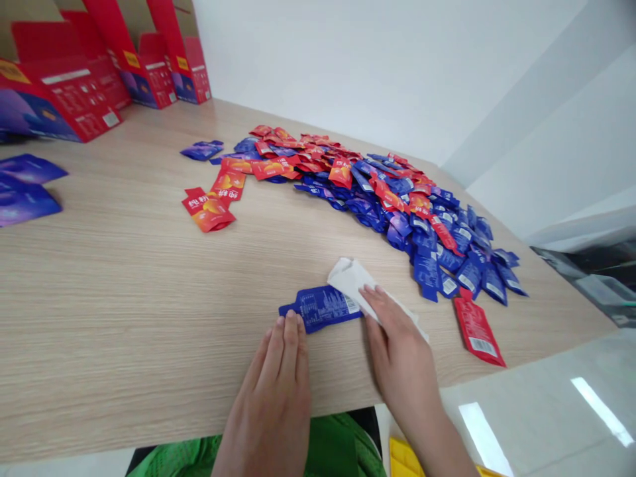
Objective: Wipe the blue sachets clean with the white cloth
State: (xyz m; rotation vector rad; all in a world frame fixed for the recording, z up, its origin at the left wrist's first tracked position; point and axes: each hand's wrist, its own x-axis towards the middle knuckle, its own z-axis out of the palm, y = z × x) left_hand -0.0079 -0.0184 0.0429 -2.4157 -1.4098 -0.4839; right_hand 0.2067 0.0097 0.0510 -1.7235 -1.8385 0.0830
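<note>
A blue sachet (320, 307) lies flat near the front edge of the wooden table (124, 291). My left hand (278, 391) rests flat on the table, fingers stretched out together, with its fingertips touching the sachet's left end. My right hand (397, 351) lies over a white cloth (350, 278), pressing it down onto the right end of the sachet; its fingers are extended. A large heap of blue and red sachets (397, 199) spreads behind, from the table's middle to its right side.
Red and purple cartons (74, 86) stand at the back left. Flat purple packs (24, 189) lie at the left edge. A few red sachets (213, 202) sit apart from the heap, one red sachet (477, 331) near my right hand. Green cloth (322, 450) shows below the table edge.
</note>
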